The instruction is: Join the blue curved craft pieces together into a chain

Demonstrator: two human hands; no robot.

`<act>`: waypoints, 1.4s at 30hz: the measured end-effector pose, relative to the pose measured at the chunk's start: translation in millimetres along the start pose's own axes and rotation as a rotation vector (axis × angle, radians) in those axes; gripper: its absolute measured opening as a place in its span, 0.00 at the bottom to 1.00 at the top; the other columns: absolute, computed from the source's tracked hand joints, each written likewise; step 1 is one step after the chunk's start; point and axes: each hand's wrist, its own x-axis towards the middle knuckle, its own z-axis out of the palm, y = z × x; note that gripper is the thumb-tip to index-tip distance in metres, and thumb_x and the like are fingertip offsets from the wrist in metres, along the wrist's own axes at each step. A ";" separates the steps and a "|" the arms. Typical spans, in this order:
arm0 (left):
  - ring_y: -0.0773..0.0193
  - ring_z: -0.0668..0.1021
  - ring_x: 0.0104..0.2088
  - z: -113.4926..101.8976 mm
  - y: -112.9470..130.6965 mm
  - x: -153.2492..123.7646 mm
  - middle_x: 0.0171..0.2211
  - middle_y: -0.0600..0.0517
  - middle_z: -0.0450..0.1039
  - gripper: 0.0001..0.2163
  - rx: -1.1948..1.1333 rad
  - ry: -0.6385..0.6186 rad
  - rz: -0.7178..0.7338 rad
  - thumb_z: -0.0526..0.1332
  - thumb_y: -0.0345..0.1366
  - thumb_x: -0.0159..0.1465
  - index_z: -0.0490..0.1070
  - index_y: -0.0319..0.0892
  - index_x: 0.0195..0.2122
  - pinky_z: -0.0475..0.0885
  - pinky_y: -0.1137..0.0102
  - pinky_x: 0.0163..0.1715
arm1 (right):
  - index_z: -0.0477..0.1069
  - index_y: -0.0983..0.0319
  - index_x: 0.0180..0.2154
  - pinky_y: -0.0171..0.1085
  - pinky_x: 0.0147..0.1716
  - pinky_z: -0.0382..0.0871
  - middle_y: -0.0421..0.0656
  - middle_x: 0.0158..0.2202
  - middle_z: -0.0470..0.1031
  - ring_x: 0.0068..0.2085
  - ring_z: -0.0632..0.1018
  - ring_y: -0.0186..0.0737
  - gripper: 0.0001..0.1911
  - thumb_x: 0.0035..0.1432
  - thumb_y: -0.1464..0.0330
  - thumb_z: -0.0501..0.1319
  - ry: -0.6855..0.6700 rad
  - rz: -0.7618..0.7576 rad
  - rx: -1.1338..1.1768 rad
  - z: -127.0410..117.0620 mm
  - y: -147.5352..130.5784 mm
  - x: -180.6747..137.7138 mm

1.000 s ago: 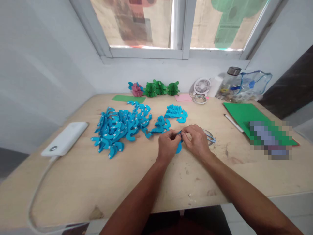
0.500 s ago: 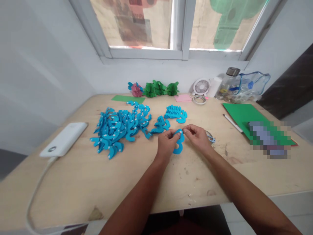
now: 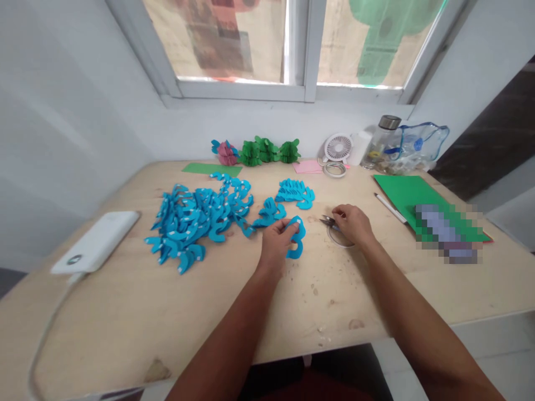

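A wavy blue paper cutout (image 3: 297,248) with a small white patch near its top is pinched between the thumb and fingers of my left hand (image 3: 276,245). My right hand (image 3: 353,223) is apart from it, over small pointed scissors (image 3: 328,221) lying on the table. Its fingers are curled together, covering the scissors' handles; whether they grip them or a small scrap is hidden. Partly under the right hand and scissors lies a thin ring-shaped roll (image 3: 334,239). Beyond my left hand are a few folded blue cutouts (image 3: 270,213) and a neat row of blue cutouts (image 3: 295,191).
A big heap of blue cutouts (image 3: 196,214) spreads to the left, near a white power bank (image 3: 98,239) with its cable. Paper figures (image 3: 266,150), a small fan (image 3: 338,147) and a bottle (image 3: 382,142) line the wall. Green sheets (image 3: 412,195) and a pen (image 3: 390,208) lie right.
My right hand has left the blue cutout and moved right, over the scissors, whose blades now show. My left hand still holds the cutout. The view has shifted slightly.
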 end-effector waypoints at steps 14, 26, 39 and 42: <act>0.73 0.67 0.19 0.0 -0.1 -0.8 0.19 0.55 0.67 0.09 0.028 -0.002 -0.002 0.65 0.38 0.44 0.71 0.37 0.21 0.60 0.76 0.17 | 0.73 0.59 0.38 0.38 0.41 0.59 0.45 0.39 0.75 0.43 0.70 0.43 0.12 0.56 0.72 0.53 -0.081 -0.114 -0.128 6.5 -7.4 -2.6; 0.73 0.67 0.18 0.4 3.1 -2.0 0.18 0.54 0.67 0.10 0.048 -0.003 -0.010 0.66 0.39 0.44 0.70 0.37 0.20 0.59 0.77 0.16 | 0.72 0.60 0.36 0.38 0.39 0.59 0.45 0.38 0.75 0.41 0.70 0.42 0.10 0.54 0.74 0.54 -0.057 -0.127 -0.101 8.6 -6.2 -1.5; 0.72 0.67 0.20 -0.4 -0.6 0.0 0.19 0.54 0.67 0.10 0.032 -0.001 0.003 0.65 0.39 0.44 0.71 0.37 0.21 0.59 0.77 0.16 | 0.70 0.61 0.32 0.37 0.38 0.58 0.45 0.35 0.74 0.40 0.70 0.42 0.08 0.52 0.74 0.53 -0.043 -0.124 -0.121 8.7 -6.3 -1.4; 0.73 0.67 0.19 -0.4 -0.6 0.0 0.19 0.54 0.67 0.09 0.032 -0.001 0.002 0.65 0.38 0.45 0.71 0.38 0.21 0.58 0.77 0.16 | 0.70 0.61 0.32 0.38 0.37 0.58 0.45 0.35 0.75 0.39 0.70 0.43 0.08 0.52 0.74 0.54 -0.043 -0.122 -0.125 8.4 -6.5 -1.6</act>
